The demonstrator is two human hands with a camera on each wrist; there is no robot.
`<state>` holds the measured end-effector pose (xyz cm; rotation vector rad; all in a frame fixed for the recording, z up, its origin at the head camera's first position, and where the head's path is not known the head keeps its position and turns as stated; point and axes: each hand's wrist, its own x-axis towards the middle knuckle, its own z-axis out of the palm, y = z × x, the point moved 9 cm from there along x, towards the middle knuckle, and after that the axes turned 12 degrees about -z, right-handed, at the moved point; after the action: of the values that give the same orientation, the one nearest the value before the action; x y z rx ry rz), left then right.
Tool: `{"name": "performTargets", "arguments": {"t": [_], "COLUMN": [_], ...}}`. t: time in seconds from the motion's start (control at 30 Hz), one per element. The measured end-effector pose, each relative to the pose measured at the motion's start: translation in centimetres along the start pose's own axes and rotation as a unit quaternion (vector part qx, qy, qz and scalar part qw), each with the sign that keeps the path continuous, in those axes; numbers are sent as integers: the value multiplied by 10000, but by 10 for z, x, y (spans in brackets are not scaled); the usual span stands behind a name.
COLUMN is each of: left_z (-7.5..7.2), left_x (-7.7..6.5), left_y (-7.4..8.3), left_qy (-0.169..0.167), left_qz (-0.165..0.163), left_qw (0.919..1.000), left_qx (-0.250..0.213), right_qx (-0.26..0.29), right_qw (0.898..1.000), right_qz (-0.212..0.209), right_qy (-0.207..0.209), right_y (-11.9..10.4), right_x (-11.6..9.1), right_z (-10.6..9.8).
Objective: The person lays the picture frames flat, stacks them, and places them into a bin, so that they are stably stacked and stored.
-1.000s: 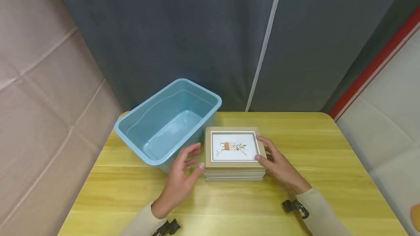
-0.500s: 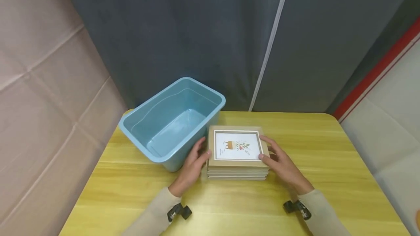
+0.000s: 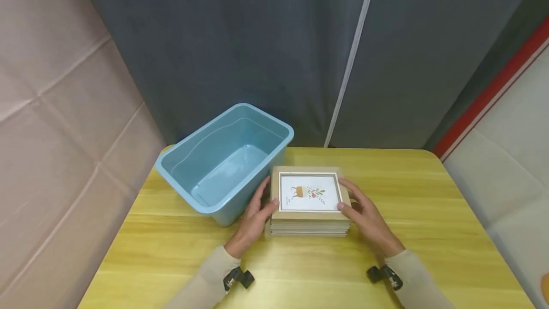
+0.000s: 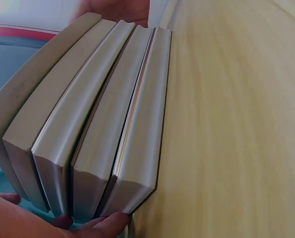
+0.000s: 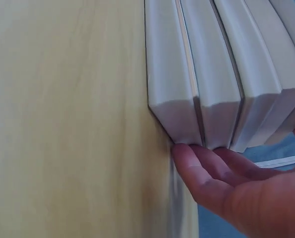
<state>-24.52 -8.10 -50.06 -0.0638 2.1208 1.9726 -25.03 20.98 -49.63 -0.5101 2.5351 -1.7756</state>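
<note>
A stack of picture frames [image 3: 310, 228] lies on the table between the two hands. The top frame [image 3: 310, 192] has a tan border and a small print of a potted plant. My left hand [image 3: 252, 221] holds the stack's left side, thumb at the top frame's edge. From the opposite side my right hand [image 3: 371, 221] grips it, thumb and forefinger on the top frame's right border. In the left wrist view, the frames [image 4: 122, 99] show their thick pale edges, with fingertips at their lower ends. Fingertips also touch the side of the frames [image 5: 217, 54] in the right wrist view.
A light blue plastic bin [image 3: 227, 206] stands just left of the stack, close behind the left hand, with its inside bare. All stand on a yellow wood-grain table [image 3: 317, 271]. A dark grey curtain [image 3: 240, 37] hangs behind the table's far edge.
My left hand has moved right from beside the bin onto the stack's left side. The right hand keeps its grip, and the stack has stayed in place.
</note>
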Motion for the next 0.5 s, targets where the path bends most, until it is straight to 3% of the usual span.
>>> {"name": "performTargets", "arguments": {"t": [0.27, 0.5], "left_z": [-5, -3], "left_x": [-8, -20], "left_y": [2, 7], "left_qy": [185, 384], "left_qz": [436, 389], "left_qw": [9987, 9981], "left_qx": [181, 283], "right_qx": [267, 411], "right_qw": [9993, 9980], "right_qz": [-90, -146], "right_qy": [263, 462], "right_y": [-4, -19], "right_x": [-6, -11], "right_z": [7, 10]}}
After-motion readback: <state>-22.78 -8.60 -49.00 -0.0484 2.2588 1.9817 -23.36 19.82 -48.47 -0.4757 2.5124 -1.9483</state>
